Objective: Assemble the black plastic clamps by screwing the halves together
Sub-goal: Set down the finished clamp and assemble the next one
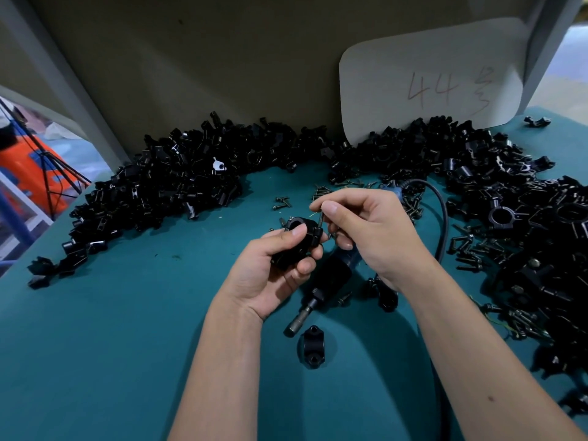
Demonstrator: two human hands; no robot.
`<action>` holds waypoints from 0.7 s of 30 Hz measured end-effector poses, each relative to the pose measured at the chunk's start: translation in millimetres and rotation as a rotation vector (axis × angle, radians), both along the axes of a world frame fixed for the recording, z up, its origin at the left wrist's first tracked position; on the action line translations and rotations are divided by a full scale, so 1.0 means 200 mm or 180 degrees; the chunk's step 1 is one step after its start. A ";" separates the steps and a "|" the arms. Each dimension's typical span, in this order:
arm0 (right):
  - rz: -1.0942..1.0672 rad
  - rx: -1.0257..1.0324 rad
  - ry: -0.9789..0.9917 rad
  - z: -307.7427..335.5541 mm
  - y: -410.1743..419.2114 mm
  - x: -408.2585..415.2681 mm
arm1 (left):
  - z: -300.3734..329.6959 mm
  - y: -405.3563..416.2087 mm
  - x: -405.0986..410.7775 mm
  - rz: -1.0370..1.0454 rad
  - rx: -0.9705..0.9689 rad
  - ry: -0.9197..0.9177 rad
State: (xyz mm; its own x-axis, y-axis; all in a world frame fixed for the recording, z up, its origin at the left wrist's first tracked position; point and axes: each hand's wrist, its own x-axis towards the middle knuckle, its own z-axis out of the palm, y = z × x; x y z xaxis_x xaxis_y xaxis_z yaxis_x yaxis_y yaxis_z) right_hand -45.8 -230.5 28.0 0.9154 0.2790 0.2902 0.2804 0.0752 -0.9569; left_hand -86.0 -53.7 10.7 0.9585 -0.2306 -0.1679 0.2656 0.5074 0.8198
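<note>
Risk first. The screw [322, 218] stands only partly in the ear of the clamp [297, 241], tilted a little off the hole axis as far as the view shows. If it goes in crooked it may cross-thread in the plastic or jam before the halves close. The two halves are kept together by finger pressure alone, so a slip of the grip could let them shift and misalign the holes. A dropped screw would be hard to find again among the loose ones.

Near to far:
- Loose clamp half [311, 345] lies on the worktop [95, 361] toward the near edge, between the forearms, holes up.
- Electric screwdriver [321, 288] lies on the worktop just beyond it, bit pointing toward the near edge, body under the right wrist. Its cable [444, 224] curves off to the far right.
- Left hand [270, 275]: fingers curled round the clamp, thumb [294, 232] pressed on top, clamp held above mid-worktop.
- Right hand [366, 230]: thumb and forefinger pinch the upper end of the screw; remaining fingers curled loosely. Whether they hold spare screws I cannot tell.
- Scattered screws [321, 190] just beyond the hands, more at the right edge.
- Heaps of black clamp parts [165, 183] along the far edge and down the right side.
- Paper card marked "44" [432, 81] leans against the back panel at the far right.
</note>
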 end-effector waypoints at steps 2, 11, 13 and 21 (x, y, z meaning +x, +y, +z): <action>-0.0021 -0.0057 0.0001 0.00 0.00 0.00 | 0.00 0.00 0.00 -0.0014 -0.0013 0.0021; -0.0023 -0.0141 0.0008 -0.02 0.01 0.01 | -0.01 0.00 0.01 0.0095 -0.0063 0.0086; -0.0060 -0.0169 -0.0007 -0.03 0.01 0.01 | -0.01 0.00 0.01 0.0096 -0.0043 0.0073; -0.0108 -0.0095 0.0261 -0.01 0.01 0.00 | 0.00 -0.01 0.00 0.0055 -0.0168 0.0079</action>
State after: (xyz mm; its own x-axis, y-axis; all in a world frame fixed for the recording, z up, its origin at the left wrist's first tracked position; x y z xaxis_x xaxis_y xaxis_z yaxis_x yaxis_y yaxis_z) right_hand -46.2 -228.5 25.1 0.9448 0.2548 0.2059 0.2030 0.0381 -0.9784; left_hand -85.4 -56.2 11.0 0.9581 -0.2232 -0.1796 0.2763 0.5543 0.7851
